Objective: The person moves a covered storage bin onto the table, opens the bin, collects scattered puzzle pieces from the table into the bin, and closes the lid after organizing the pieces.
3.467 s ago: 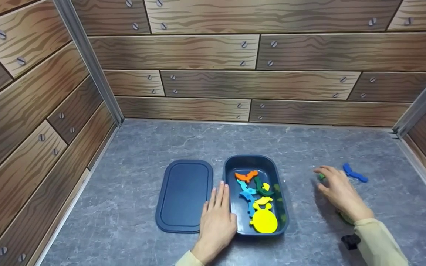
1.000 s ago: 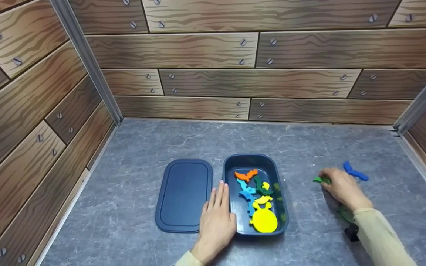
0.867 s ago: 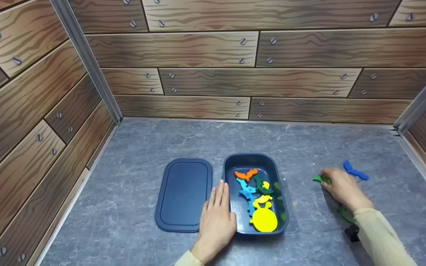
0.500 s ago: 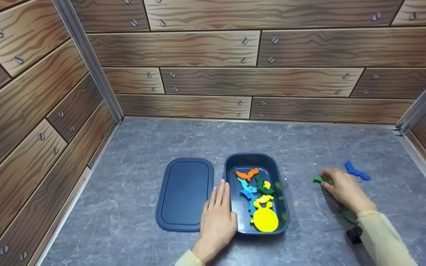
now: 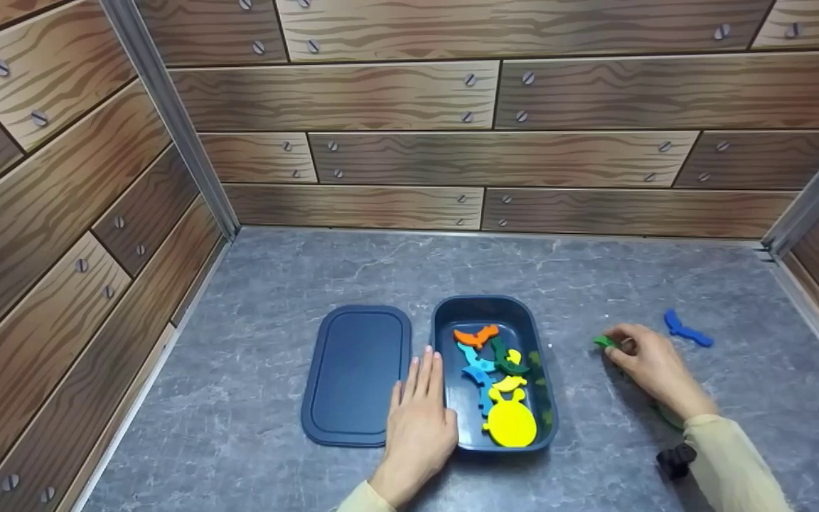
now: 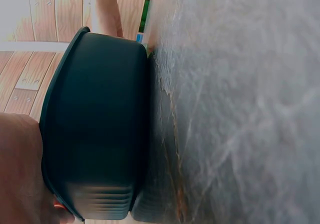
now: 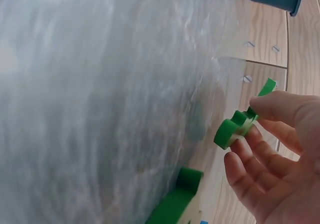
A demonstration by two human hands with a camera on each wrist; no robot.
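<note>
My left hand [image 5: 421,434] lies along the left rim of a dark blue lidless box [image 5: 544,434], fingers straight; the left wrist view shows the box's outer wall [image 6: 100,109]. Inside the box are a yellow round piece with knobs [image 5: 511,423], an orange piece [image 5: 475,336] and several blue, dark green and yellow wavy pieces. To the right of it, my right hand [image 5: 655,366] pinches a small wavy green piece [image 7: 240,123] between thumb and fingers, apart from the tabletop in the right wrist view. The fingers partly hide that green piece [image 5: 602,341] in the head view.
A blue branching piece [image 5: 687,329] lies beyond my right hand. Another, larger green piece [image 7: 175,199] lies on the tabletop, mostly hidden by my right forearm in the head view. The box's flat lid [image 5: 356,377] lies left of the box. Wood-patterned walls enclose the table.
My right hand has come down from above the green piece, pinched it, and now moved it slightly left and up. My left hand and the box have stayed put.
</note>
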